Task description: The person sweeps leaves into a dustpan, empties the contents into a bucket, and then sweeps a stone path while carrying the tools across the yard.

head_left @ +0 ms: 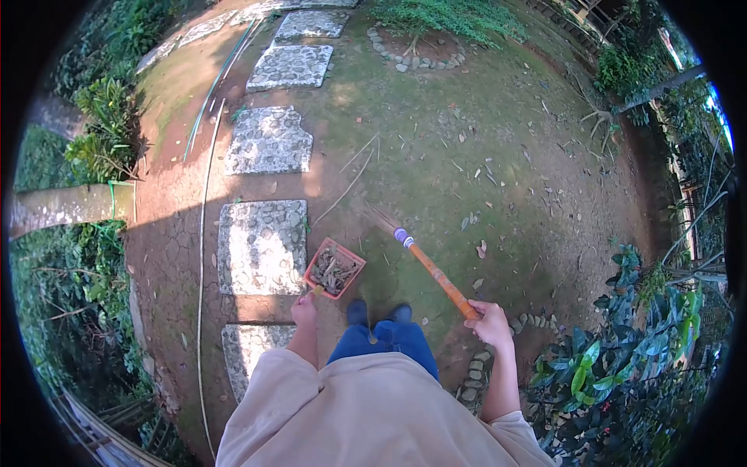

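My right hand [490, 323] is closed round the orange handle of a stick broom [437, 274]. A purple and white binding joins the handle to thin brown bristles, which point up and left over the mossy ground. In my left hand [303, 310] is the short yellowish handle of a red dustpan [348, 289]. Dry leaves [333, 270] fill much of the pan, which sits just ahead of my shoes [357, 313] and close to a paving slab. The bristles are to the right of the pan, apart from it.
Stone paving slabs [263, 247] run forward on the left, beside a long pale pole [205, 226]. Fallen leaves [482, 249] and twigs [350, 183] lie scattered over the ground. A stone ring [401, 62] surrounds a small tree; leafy shrubs [591, 373] stand at right.
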Action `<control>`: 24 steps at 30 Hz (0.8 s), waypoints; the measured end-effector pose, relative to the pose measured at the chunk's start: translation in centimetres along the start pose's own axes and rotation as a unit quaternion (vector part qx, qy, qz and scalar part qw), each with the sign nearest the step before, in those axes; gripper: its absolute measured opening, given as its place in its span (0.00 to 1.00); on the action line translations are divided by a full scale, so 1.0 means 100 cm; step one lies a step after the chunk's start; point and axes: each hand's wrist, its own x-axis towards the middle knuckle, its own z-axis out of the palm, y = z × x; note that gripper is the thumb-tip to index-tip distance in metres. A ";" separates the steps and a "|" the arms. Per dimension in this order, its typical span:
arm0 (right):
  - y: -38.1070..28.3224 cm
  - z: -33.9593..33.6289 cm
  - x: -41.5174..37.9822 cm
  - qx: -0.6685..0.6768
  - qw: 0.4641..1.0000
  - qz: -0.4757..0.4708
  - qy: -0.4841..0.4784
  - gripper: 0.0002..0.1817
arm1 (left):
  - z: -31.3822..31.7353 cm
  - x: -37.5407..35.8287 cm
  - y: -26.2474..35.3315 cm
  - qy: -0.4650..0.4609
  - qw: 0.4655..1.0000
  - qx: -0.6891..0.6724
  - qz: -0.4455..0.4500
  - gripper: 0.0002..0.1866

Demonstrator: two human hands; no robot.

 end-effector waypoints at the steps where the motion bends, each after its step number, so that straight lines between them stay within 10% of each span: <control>1: 0.002 0.000 -0.001 0.004 1.000 0.002 0.011 0.32 | 0.000 -0.002 0.009 -0.003 1.000 0.018 -0.009 0.16; 24: 0.097 -0.044 -0.012 0.069 0.975 0.095 0.186 0.32 | 0.177 -0.019 0.092 -0.187 0.975 0.081 0.094 0.16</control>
